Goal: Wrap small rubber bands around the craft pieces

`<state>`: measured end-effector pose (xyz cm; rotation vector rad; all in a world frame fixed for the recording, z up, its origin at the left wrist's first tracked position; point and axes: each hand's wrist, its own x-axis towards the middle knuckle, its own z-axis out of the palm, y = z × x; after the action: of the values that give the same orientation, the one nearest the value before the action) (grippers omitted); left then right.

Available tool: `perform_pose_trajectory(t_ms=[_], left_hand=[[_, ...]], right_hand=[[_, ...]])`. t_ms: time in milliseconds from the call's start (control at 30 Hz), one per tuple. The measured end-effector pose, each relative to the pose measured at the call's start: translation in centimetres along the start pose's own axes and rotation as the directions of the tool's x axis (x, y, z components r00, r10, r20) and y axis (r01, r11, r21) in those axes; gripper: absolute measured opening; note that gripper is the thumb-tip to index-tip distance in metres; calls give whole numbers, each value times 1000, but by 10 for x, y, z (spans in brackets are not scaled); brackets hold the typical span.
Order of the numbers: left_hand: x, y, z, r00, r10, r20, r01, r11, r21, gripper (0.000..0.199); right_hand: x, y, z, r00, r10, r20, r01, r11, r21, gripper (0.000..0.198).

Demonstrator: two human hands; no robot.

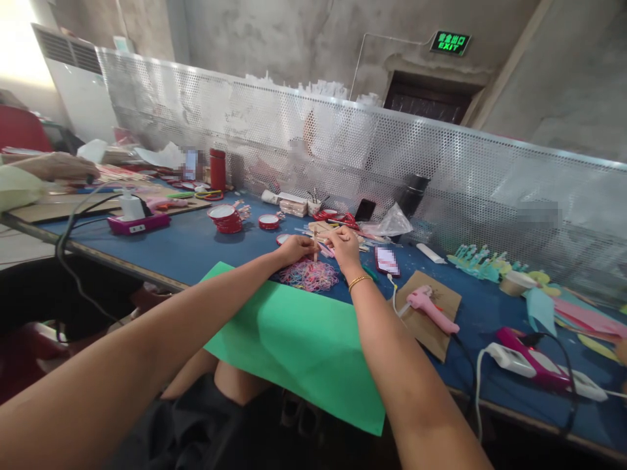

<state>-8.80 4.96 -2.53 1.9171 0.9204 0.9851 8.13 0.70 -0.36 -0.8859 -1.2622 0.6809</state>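
Note:
My left hand pinches an upright thin wooden stick between thumb and fingertips. Just to its right, my right hand has its fingers closed near the top of the stick; whatever it grips is too small to make out. Beneath both hands lies a tangled pile of colourful thin rubber bands or strings. A green sheet hangs over the table's front edge under my forearms. More pale sticks lie behind my right hand, and a red-rimmed white disc shows partly behind my left.
A pink glue gun rests on cardboard at right, near a phone and a purple power strip. Stacked red-rimmed discs stand at left. Another person's hand is at far left. A perforated metal screen closes the back.

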Motion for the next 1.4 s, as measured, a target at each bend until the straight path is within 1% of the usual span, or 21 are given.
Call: perform_pose_trajectory(t_ms=[100, 233, 400, 567, 733, 867, 1033, 1200, 1333, 1400], left_hand=[[0, 0, 0, 1000, 4, -29, -3, 1000, 23, 46], [-1, 2, 1, 1000, 6, -21, -5, 1000, 14, 45], [0, 3, 1, 999, -25, -20, 24, 999, -27, 44], [0, 2, 1, 1000, 7, 6, -7, 1000, -14, 43], [0, 0, 1, 1000, -3, -4, 3, 1000, -19, 43], [3, -3, 1, 1000, 7, -10, -7, 1000, 3, 43], [4, -5, 0, 1000, 5, 0, -5, 1000, 16, 44], [4, -4, 0, 1000, 20, 5, -20, 1000, 23, 44], [5, -6, 0, 1000, 21, -7, -21, 998, 59, 42], [5, -7, 0, 1000, 16, -12, -16, 998, 54, 41]], right_hand=[[1, 1, 0, 1000, 6, 13, -5, 1000, -7, 16], [4, 6, -2, 999, -15, -34, 14, 999, -45, 15], [2, 4, -1, 1000, 7, 17, -7, 1000, 3, 16], [3, 3, -2, 999, -5, -47, 4, 1000, -28, 15], [3, 3, -1, 999, 27, -21, -27, 1000, 8, 15], [3, 1, -1, 996, 31, -84, -29, 999, 26, 15], [2, -1, 1, 998, 55, -30, -54, 997, 58, 17], [1, -2, 1, 995, 46, -89, -40, 996, 74, 17], [1, -2, 1, 999, 38, -34, -36, 998, 52, 17], [2, -1, 0, 997, 31, -66, -29, 999, 32, 17]])
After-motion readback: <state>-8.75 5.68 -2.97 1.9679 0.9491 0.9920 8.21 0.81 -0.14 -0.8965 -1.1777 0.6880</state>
